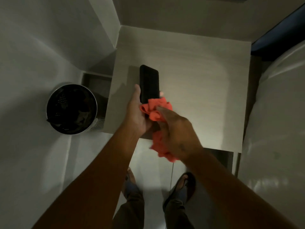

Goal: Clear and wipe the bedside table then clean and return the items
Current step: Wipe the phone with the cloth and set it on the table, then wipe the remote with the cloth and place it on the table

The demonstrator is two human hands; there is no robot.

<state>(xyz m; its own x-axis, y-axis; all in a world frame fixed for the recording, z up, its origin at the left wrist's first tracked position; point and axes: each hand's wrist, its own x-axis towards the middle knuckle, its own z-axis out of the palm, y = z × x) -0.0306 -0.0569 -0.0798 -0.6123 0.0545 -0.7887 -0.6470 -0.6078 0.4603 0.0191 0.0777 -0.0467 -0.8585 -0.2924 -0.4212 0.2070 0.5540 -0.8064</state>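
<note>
My left hand [137, 113] holds a black phone [149, 83] upright by its lower end, above the front left part of the pale bedside table [206, 80]. My right hand [176, 134] grips a crumpled orange cloth [156, 109] and presses it against the phone's lower end. More of the cloth hangs below my right hand, over the table's front edge. The table top bears nothing that I can see.
A round metal waste bin [71, 109] with a dark inside stands on the floor left of the table. A white bed [277, 121] runs along the right. White walls close in behind and to the left. My feet [181, 187] stand on the pale floor.
</note>
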